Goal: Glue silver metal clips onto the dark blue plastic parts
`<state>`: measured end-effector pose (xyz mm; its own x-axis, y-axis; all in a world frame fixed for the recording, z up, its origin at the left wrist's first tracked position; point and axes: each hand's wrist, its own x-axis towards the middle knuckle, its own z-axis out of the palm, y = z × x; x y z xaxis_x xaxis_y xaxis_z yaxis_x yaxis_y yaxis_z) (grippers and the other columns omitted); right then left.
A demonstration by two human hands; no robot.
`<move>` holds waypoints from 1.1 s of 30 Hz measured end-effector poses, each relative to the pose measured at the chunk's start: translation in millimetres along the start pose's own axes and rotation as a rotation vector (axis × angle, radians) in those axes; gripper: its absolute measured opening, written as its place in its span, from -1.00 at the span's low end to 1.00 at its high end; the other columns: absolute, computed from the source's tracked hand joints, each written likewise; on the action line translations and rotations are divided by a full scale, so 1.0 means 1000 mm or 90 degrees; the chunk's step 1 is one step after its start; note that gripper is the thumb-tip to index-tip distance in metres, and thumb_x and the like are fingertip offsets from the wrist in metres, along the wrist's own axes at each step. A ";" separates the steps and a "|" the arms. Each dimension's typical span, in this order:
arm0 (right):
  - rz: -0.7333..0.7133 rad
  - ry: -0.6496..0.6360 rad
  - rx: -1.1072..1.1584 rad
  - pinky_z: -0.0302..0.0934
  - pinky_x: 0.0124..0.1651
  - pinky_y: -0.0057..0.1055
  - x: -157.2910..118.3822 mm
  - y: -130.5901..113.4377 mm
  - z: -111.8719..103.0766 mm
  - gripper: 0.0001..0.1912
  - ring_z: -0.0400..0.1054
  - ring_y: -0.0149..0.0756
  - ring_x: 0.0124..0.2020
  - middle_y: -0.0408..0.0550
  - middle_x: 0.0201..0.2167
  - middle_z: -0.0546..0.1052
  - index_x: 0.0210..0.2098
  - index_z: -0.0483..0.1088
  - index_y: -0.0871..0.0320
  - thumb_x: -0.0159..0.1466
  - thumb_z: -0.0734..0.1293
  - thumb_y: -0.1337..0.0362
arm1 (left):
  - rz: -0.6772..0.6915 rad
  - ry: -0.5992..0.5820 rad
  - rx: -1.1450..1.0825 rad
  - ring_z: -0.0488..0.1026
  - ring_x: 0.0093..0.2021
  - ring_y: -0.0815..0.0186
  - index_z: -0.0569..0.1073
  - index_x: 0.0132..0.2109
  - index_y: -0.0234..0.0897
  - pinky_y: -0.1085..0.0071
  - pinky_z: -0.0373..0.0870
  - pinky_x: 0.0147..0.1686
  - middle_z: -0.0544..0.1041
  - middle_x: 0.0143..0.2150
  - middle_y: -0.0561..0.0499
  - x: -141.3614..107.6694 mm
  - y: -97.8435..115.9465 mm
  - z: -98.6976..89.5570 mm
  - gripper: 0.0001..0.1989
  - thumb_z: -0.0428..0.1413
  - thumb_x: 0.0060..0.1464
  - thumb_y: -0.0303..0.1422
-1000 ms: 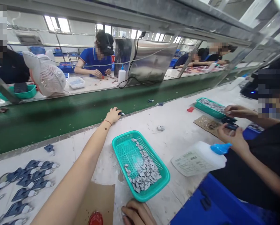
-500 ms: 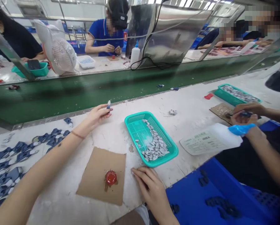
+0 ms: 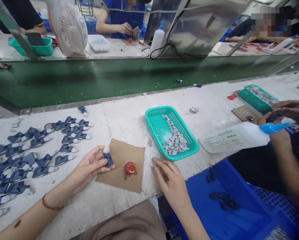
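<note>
A: What has moved since the earlier frame?
B: The left hand (image 3: 88, 166), mostly. Half a second ago it is out near the table's far edge; now it is drawn back to the cardboard (image 3: 115, 153), bringing the blue piece (image 3: 108, 159) along. The right hand (image 3: 173, 181) stays by the near end of the green basket (image 3: 156, 128).

A: How is the left hand gripping?
B: Closed in a pinch, thumb and fingers around the blue piece, white end up. It is over the cardboard's left side, to the left of the red cap (image 3: 130, 167) and apart from it. Whether it touches the board, I can't tell.

A: And the right?
B: Loosely curled, a gap between thumb and forefinger. I can't tell whether anything small sits at the fingertips.

A: Which step is this?
B: I'd judge it's bringing and steadying one piece at the work spot. Similar blue pieces (image 3: 40, 142) lie to the left; grey-white chips (image 3: 176, 143) fill part of the basket.

A: What does the next move call for?
B: A steady pinch, I'd say, with the white end unobstructed, and care around the cap's glossy contents.
</note>
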<state>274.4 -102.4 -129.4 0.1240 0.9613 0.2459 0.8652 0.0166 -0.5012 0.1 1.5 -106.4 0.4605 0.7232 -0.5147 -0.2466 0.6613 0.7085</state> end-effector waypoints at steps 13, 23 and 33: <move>-0.096 -0.005 -0.101 0.39 -0.18 -0.28 0.007 -0.007 0.000 -0.77 0.47 -0.21 -0.23 0.02 -0.26 0.55 -0.19 0.51 0.14 0.40 0.22 0.24 | 0.172 -0.146 0.074 0.54 -0.20 0.28 0.50 -0.22 -0.24 0.37 0.45 -0.15 0.56 -0.27 -0.01 -0.003 -0.028 -0.008 -0.85 0.29 0.05 -0.35; -0.083 -0.020 -0.126 0.40 -0.16 -0.23 0.006 -0.004 0.002 -0.72 0.48 -0.18 -0.23 0.05 -0.24 0.55 -0.09 0.52 0.16 0.41 0.21 0.21 | 0.219 -0.143 0.087 0.55 -0.18 0.29 0.49 -0.19 -0.24 0.40 0.47 -0.16 0.58 -0.19 -0.05 -0.004 -0.029 -0.007 -0.86 0.27 0.07 -0.39; -0.116 -0.040 0.053 0.41 -0.13 -0.28 0.021 -0.057 -0.007 -0.78 0.48 -0.23 -0.20 0.01 -0.21 0.56 -0.07 0.52 0.09 0.37 0.27 0.34 | 0.267 -0.154 0.182 0.56 -0.11 0.28 0.48 -0.16 -0.19 0.41 0.53 -0.17 0.57 -0.12 -0.05 -0.009 -0.033 -0.003 -0.87 0.16 0.14 -0.49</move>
<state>230.9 -85.4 -89.6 -0.0636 0.9556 0.2877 0.8270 0.2119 -0.5207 1.6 -26.6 -126.2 0.5635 0.8239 -0.0601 -0.2243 0.2226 0.9488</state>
